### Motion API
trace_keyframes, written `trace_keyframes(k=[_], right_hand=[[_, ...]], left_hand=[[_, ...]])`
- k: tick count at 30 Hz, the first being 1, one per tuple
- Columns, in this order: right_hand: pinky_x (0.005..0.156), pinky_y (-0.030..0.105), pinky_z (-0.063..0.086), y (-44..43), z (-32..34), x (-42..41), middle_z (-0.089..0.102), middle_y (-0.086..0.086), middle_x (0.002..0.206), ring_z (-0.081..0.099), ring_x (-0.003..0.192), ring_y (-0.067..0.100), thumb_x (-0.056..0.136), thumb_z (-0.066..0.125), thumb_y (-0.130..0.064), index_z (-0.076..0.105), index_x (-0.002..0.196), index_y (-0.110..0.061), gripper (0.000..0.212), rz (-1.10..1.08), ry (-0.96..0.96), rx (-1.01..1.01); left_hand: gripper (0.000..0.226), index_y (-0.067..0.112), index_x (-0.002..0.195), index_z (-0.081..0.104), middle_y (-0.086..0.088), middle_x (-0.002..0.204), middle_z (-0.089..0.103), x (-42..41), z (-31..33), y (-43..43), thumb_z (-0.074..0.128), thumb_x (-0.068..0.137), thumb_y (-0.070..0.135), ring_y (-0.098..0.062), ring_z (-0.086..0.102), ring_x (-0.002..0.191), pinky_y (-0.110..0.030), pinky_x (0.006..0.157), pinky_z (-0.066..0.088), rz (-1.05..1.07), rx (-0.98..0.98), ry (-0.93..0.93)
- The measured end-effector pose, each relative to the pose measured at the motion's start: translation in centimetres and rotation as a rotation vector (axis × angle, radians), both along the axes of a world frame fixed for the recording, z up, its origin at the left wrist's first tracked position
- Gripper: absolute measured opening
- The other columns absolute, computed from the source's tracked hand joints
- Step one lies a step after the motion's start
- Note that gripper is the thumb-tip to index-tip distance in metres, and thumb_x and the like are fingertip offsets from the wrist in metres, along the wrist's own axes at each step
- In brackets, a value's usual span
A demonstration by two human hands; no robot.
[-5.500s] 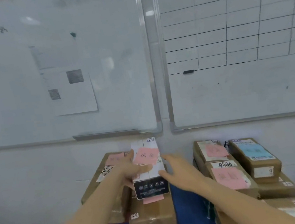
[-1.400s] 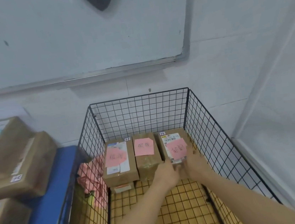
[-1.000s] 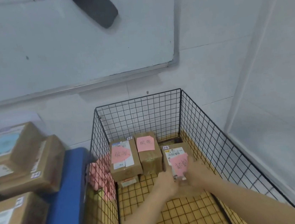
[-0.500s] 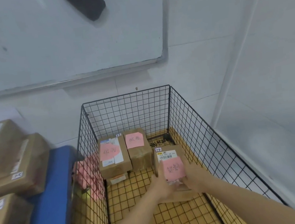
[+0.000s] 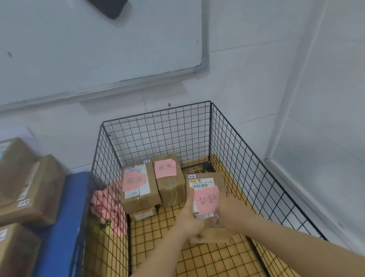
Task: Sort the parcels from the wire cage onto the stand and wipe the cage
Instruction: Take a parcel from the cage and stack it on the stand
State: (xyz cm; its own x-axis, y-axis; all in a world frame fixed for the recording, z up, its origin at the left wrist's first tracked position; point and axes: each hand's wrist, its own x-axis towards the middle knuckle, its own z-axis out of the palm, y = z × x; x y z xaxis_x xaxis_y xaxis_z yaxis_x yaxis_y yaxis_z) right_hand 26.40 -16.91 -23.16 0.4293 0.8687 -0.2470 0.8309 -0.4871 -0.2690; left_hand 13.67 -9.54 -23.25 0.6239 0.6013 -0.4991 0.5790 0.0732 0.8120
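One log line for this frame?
step: pick parcel | left hand: grips parcel | right hand: grips parcel | cage: more parcels at back | stand: boxes stacked

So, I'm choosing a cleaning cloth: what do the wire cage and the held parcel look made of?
Wire cage: probably metal, black coated, thin rods in an open square grid. Parcel: brown cardboard, matte; white printed label and pink paper note on top.

Whiteboard (image 5: 74,48), pale, metal-framed, wall-mounted upper left; dark eraser (image 5: 105,0) stuck near its top edge. Back wall (image 5: 249,72), white, with faint panel seams. Side wall (image 5: 343,141), white, at right. Floor (image 5: 216,272), yellow small-square tile
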Motion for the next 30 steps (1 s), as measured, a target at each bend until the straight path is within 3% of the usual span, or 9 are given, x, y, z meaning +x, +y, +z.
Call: trace_keyframes(k=[2,5,10,13,17,20,24,28,30], right_hand=[[0.091,0.03,0.051,0.0,2.3,-0.4,0.048,0.014,0.13,0.052,0.112,0.023,0.09,0.062,-0.038,0.033,0.139,-0.001,0.068,0.066,-0.079,-0.003],[0.091,0.029,0.052,-0.3,7.1,-1.0,0.05,0.011,0.129,0.051,0.113,0.021,0.096,0.053,-0.029,0.035,0.138,-0.006,0.051,0.088,-0.144,0.149],[0.084,0.026,0.055,-2.7,14.7,-3.5,0.054,0.004,0.129,0.054,0.114,0.016,0.098,0.049,-0.026,0.02,0.15,-0.015,0.06,0.144,-0.195,0.428],[0.084,0.025,0.055,-4.3,18.3,-6.3,0.054,0.005,0.131,0.054,0.117,0.018,0.099,0.047,-0.03,0.013,0.152,-0.015,0.065,0.148,-0.222,0.491],[0.086,0.023,0.053,-6.0,21.9,-10.9,0.053,0.006,0.136,0.053,0.122,0.022,0.099,0.048,-0.029,0.026,0.149,-0.016,0.056,0.21,-0.27,0.576],[0.077,0.018,0.052,-6.7,24.2,-14.6,0.057,0.003,0.13,0.057,0.115,0.018,0.097,0.05,-0.031,0.034,0.146,-0.017,0.054,0.252,-0.279,0.591],[0.072,0.029,0.058,-6.6,27.0,-19.4,0.062,0.003,0.12,0.062,0.098,0.016,0.095,0.048,-0.038,0.044,0.136,-0.017,0.047,0.258,-0.226,0.627],[0.097,0.036,0.046,-6.7,29.8,-24.2,0.053,0.005,0.137,0.054,0.121,0.023,0.096,0.052,-0.034,0.036,0.145,-0.015,0.055,0.267,-0.176,0.688],[0.103,0.035,0.039,-6.2,30.8,-26.0,0.049,0.005,0.143,0.048,0.129,0.022,0.097,0.053,-0.029,0.032,0.147,-0.014,0.057,0.283,-0.133,0.717]], left_hand=[[0.114,0.048,0.146,-0.005,0.004,0.148,0.038,-0.5,1.6,-0.2,0.079,0.076,0.015,-0.022,0.041,0.131,-0.045,0.101,0.046,0.011,0.001,0.009],[0.117,0.053,0.144,-0.002,0.005,0.147,0.037,-1.7,4.7,-0.8,0.082,0.071,0.021,-0.027,0.045,0.127,-0.048,0.093,0.051,0.009,0.035,0.012],[0.114,0.047,0.147,-0.004,0.003,0.147,0.035,-4.5,11.2,-2.4,0.08,0.074,0.025,-0.027,0.055,0.113,-0.044,0.072,0.06,-0.046,0.13,-0.05],[0.113,0.047,0.148,-0.001,-0.001,0.15,0.03,-7.2,14.6,-3.3,0.081,0.073,0.026,-0.032,0.054,0.116,-0.044,0.07,0.06,-0.027,0.166,-0.072],[0.113,0.049,0.148,0.0,-0.003,0.148,0.032,-12.0,18.7,-4.6,0.08,0.074,0.022,-0.037,0.049,0.12,-0.046,0.073,0.059,-0.002,0.164,-0.147],[0.112,0.049,0.148,0.0,-0.002,0.147,0.035,-16.3,21.7,-5.2,0.08,0.074,0.024,-0.033,0.052,0.115,-0.047,0.072,0.06,-0.011,0.183,-0.196],[0.112,0.046,0.149,0.002,-0.002,0.147,0.034,-21.9,25.6,-5.4,0.081,0.073,0.024,-0.034,0.052,0.115,-0.049,0.071,0.059,0.03,0.228,-0.232],[0.11,0.041,0.151,0.002,0.002,0.15,0.03,-27.2,28.7,-5.4,0.08,0.076,0.023,-0.034,0.046,0.123,-0.052,0.077,0.057,0.087,0.26,-0.221],[0.106,0.039,0.151,0.003,0.002,0.15,0.031,-29.6,29.6,-4.9,0.078,0.078,0.023,-0.032,0.045,0.123,-0.051,0.078,0.057,0.106,0.27,-0.221]])
